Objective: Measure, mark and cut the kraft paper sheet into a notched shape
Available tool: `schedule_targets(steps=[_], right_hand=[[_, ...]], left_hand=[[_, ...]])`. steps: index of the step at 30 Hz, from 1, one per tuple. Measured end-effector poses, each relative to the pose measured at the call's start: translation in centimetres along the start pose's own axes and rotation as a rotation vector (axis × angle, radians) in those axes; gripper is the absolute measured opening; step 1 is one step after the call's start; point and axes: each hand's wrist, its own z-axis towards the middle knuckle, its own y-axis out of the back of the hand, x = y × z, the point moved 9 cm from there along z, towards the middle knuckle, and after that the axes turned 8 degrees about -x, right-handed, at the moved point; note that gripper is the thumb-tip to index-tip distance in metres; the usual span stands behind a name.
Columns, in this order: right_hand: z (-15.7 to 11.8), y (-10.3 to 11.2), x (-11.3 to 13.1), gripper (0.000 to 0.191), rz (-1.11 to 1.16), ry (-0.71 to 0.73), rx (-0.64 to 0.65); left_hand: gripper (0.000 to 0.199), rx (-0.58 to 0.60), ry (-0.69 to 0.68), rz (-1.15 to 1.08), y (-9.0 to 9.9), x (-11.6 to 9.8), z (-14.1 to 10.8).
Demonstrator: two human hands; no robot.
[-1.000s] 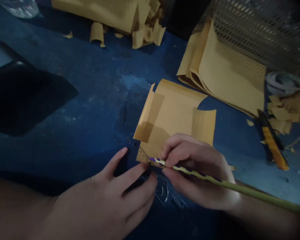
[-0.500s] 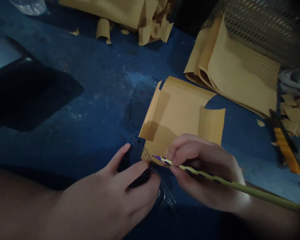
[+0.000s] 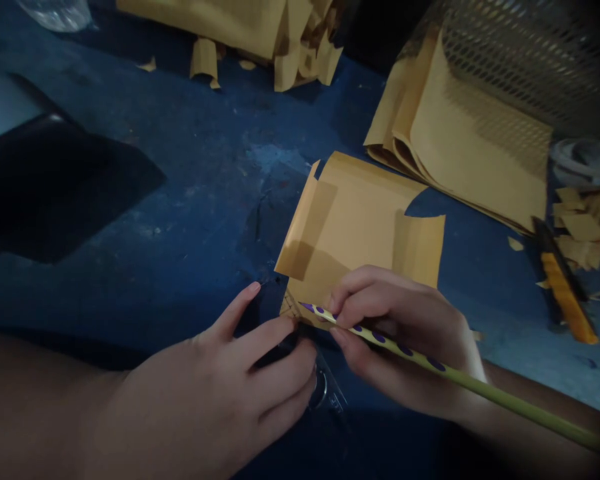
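Observation:
My right hand [image 3: 400, 333] pinches a pencil [image 3: 405, 349], pale yellow-green with purple dots. The pencil's purple tip is at the lower left corner of a brown paper piece [image 3: 360, 220]. That paper has folded-up side flaps and a notch cut at its upper right. My left hand [image 3: 230, 380] lies palm down beside this corner, little finger stretched out and the other fingers bent over a clear plastic ruler [image 3: 333, 393]. Marked lines show through the ruler at the paper's corner. My left thumb is hidden.
A stack of folded brown paper [image 3: 480, 147] lies behind, against a perforated basket [image 3: 515, 60]. To the right are an orange-black box cutter [image 3: 565, 287], paper scraps [image 3: 583, 227] and a tape roll [image 3: 585, 163]. A dark flat object [image 3: 55, 173] lies left on the blue table [image 3: 205, 200].
The pencil tip has shifted slightly up and left, with the pencil rolled a little in my right fingers. My left hand stays in nearly the same place. The whole view has drifted slightly left.

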Motion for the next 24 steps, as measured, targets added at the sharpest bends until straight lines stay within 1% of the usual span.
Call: schedule_targets(steps=[5,8,14,18,24], right_hand=[[0.18,0.23,0.26,0.026,0.0,0.003,-0.015],[0.23,0.01,0.12,0.024,0.006,-0.025,-0.001],[0.11,-0.16,-0.08,0.022,-0.018,-0.02,-0.006],[-0.09,-0.24,-0.3,0.022,-0.045,-0.018,0.015],[-0.21,-0.29,-0.21,0.024,0.019,-0.03,0.063]], left_hand=[[0.04,-0.015,0.003,0.016,0.09,-0.08,-0.08],[0.039,-0.016,0.008,0.005,0.02,-0.13,-0.13],[0.038,-0.009,0.025,-0.025,-0.14,-0.05,-0.13],[0.038,-0.008,0.023,-0.02,-0.13,-0.05,-0.1],[0.038,-0.009,0.018,-0.02,-0.11,0.01,-0.13]])
